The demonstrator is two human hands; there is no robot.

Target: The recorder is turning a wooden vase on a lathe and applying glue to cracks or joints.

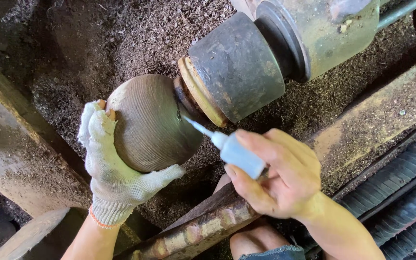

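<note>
Nearest the camera is the right hand (285, 175), bare, its fingers clenched around a small pale-blue squeeze bottle (239, 154). The bottle's long white nozzle (197, 126) runs out past the fingertips, up and to the left, and its tip sits at the edge of a rounded wooden piece (150, 123) — right where a dark crack shows in the wood.

The left hand (114, 168) wears a white knit glove with torn fingertips, so bare skin shows at the top. Its fingers are spread and cupped against the wooden piece, gripping it from the left and from below, thumb stretched along the underside toward the bottle.

The wooden piece is ribbed with fine turning lines and sits between the two hands, mounted on a dark metal chuck (237, 67) just beyond the bottle's tip; a worn tan ring (201, 91) lies between wood and chuck. Behind the chuck stands the grimy machine housing (328, 33).

Below the right-hand fingers a rusty bar (203, 231) runs diagonally — sawdust (121, 33) covers the ground past the gloved fingers. Ribbed black hoses (405, 188) lie off to the right of the wrist.
</note>
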